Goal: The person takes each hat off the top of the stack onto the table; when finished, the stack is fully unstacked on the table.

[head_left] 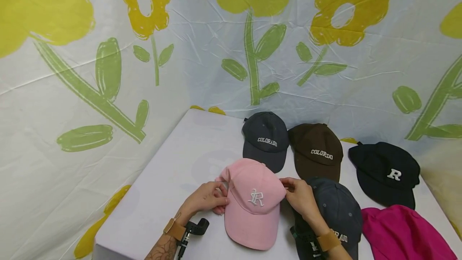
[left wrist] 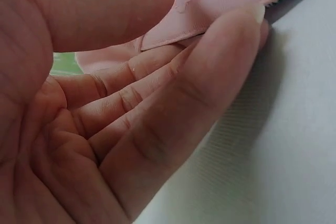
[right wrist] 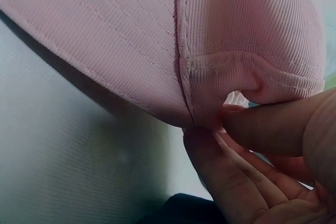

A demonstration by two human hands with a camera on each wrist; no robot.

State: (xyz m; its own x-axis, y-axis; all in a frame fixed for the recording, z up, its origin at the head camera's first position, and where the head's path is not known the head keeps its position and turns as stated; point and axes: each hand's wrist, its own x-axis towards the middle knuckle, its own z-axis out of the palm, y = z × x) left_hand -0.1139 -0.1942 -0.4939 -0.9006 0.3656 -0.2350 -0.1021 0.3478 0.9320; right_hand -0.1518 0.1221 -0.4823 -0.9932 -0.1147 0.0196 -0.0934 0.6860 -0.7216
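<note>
A pink baseball cap [head_left: 254, 212] with a white embroidered R lies on the white table, its brim toward me. At its left side, my left hand [head_left: 209, 196] has several fingers under the cap's lower edge. The left wrist view shows those fingers [left wrist: 126, 98] fairly straight, with a gap between thumb and forefinger. On the opposite side, my right hand [head_left: 301, 198] pinches the cap's edge near where the brim meets the crown. Close up, the right thumb and fingertips meet on that pink fabric [right wrist: 231, 72]. The fabric is bunched beside the grip.
Two Colorado caps, dark grey [head_left: 265, 139] and brown [head_left: 317, 151], sit behind. A black R cap [head_left: 386, 171] stands at the right. Under my right forearm lies another dark cap [head_left: 335, 204], beside a magenta one [head_left: 404, 232]. A flower-printed sheet [head_left: 202, 51] hangs behind the table [head_left: 155, 204].
</note>
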